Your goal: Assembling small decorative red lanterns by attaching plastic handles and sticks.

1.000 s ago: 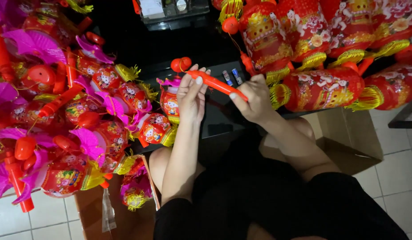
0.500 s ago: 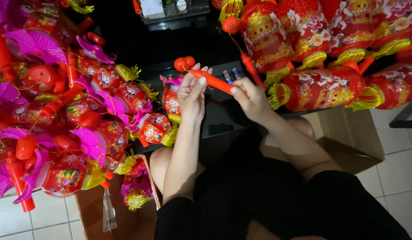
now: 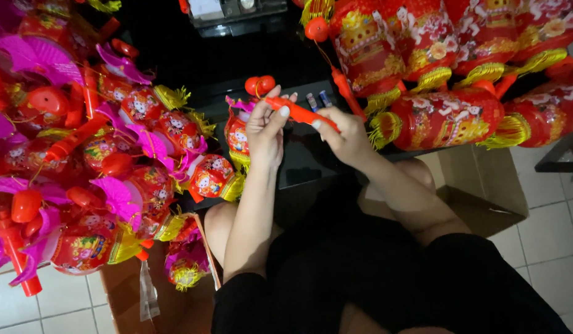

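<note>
My left hand (image 3: pixel 266 127) and right hand (image 3: pixel 343 135) both close on an orange plastic stick (image 3: pixel 299 112), held level above my lap; its round red knob (image 3: pixel 260 85) projects past the left fingers. A small red lantern (image 3: pixel 238 137) sits behind the left hand, partly hidden. Two small batteries (image 3: pixel 318 99) lie on the dark worktop (image 3: pixel 302 161) beyond. Left: heaped red and magenta lanterns (image 3: pixel 113 161), cut off by the frame. Right: larger red lanterns (image 3: pixel 444 117) with gold fringe. A cardboard box (image 3: pixel 478 179) stands beside my knee.
</note>
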